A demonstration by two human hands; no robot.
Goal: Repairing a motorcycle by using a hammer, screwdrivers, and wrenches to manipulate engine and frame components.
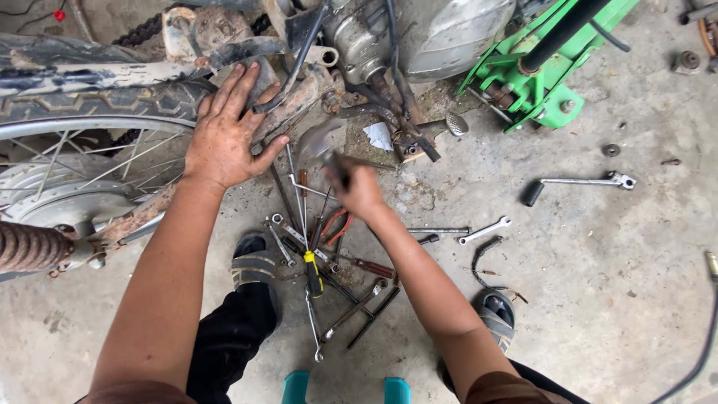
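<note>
Open floor (598, 299): bare concrete lay free at lower right of the frame.
Blocked centre: scattered wrenches (321, 254) crowded the middle.
Blocked top: rear wheel (82, 127) and green jack (538, 75) closed the upper edge.

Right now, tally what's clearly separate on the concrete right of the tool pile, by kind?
Chrome ratchet handle with black grip: 1
Small silver double-ended wrench: 1
Round dark metal washer: 1
Green metal floor jack: 1
Total: 4

A blurred steel hammer (318, 146), head up, stands just beside the rusty frame (295, 105), which slants beside the tyre (97, 105)
</note>
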